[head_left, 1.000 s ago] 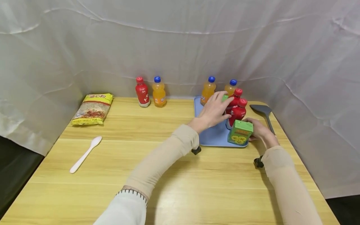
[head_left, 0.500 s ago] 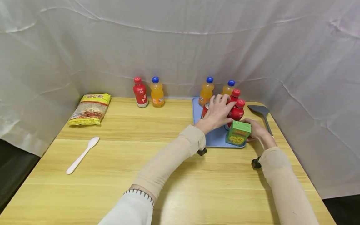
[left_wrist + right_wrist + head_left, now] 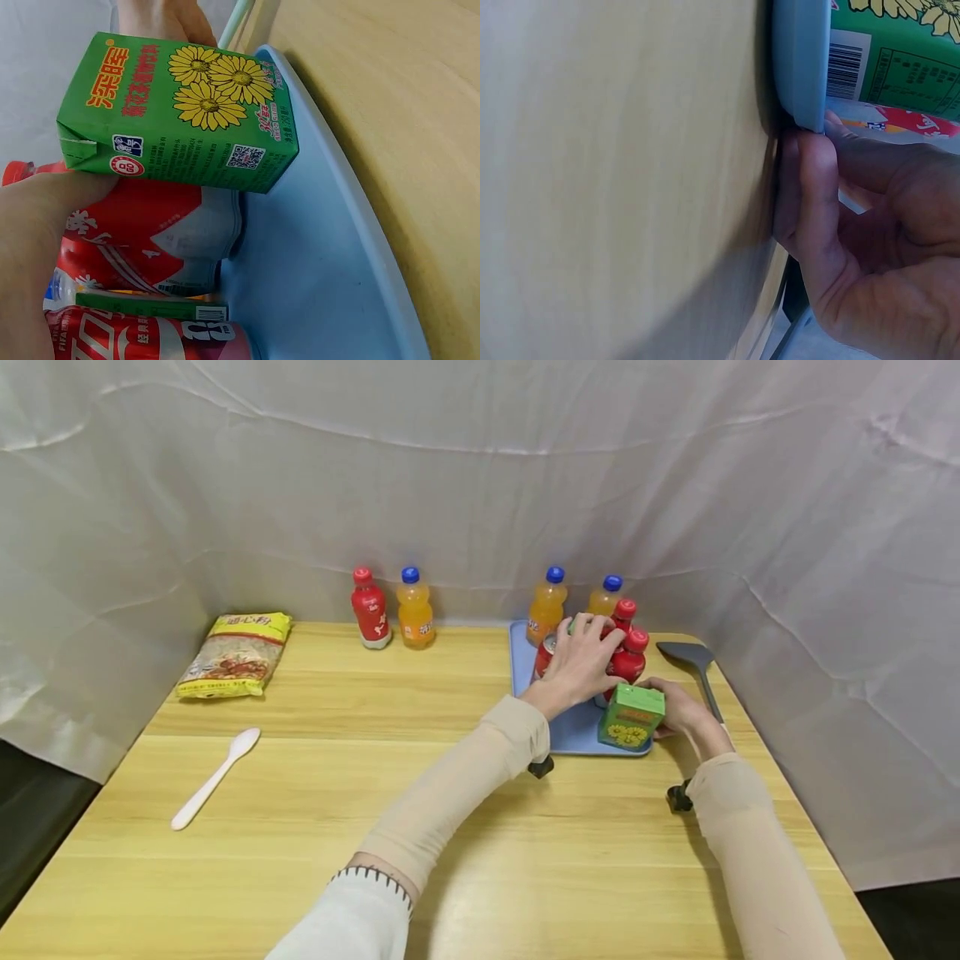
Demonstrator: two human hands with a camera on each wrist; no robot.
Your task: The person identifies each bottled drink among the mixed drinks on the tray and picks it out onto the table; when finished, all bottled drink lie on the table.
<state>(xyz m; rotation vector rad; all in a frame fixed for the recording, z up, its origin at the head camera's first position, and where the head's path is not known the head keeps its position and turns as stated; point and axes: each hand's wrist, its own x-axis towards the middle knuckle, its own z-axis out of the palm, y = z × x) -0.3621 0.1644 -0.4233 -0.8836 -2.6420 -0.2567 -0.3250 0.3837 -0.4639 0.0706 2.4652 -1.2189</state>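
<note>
My left hand (image 3: pixel 579 662) reaches over two red bottles (image 3: pixel 628 664) on a blue tray (image 3: pixel 577 733), fingers bent across their upper parts. In the left wrist view its thumb lies along a red bottle, by the corner of a green drink carton (image 3: pixel 180 112) with yellow flowers; the other fingers are hidden. A red soda can (image 3: pixel 142 337) and another green carton (image 3: pixel 150 304) stand beside the bottles. At the tray's right front corner, my right hand (image 3: pixel 885 217) pinches the tray rim (image 3: pixel 802 67) between thumb and fingers, close beside the front carton.
Two orange soda bottles (image 3: pixel 547 610) stand at the tray's back. A grey spatula (image 3: pixel 693 658) lies right of it. Further left are another red bottle (image 3: pixel 371 614), an orange bottle (image 3: pixel 416 614), a yellow food packet (image 3: pixel 236 656) and a white spoon (image 3: pixel 216 778). Grey cloth (image 3: pixel 450 485) encloses the table.
My left hand has shifted right over the tray and closer to the red bottles, uncovering the red can. My right hand stays at the tray corner. The whole head view slides slightly left.
</note>
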